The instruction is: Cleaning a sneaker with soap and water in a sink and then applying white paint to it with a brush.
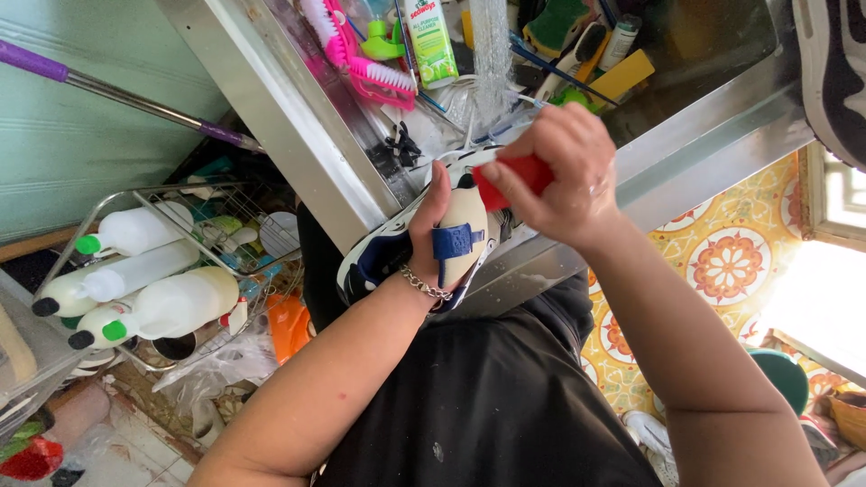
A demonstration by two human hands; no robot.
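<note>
One shoe point(456, 236), white, navy strap, black trim

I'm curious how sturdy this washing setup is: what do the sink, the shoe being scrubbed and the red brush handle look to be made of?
The sink looks like stainless steel: grey, smooth, with bright reflections. The shoe, held by the left hand, seems synthetic leather or similar, with matte cream and navy panels; the exact material is unclear. The red brush handle in the right hand looks like moulded plastic, uniformly coloured and slightly glossy.
</note>
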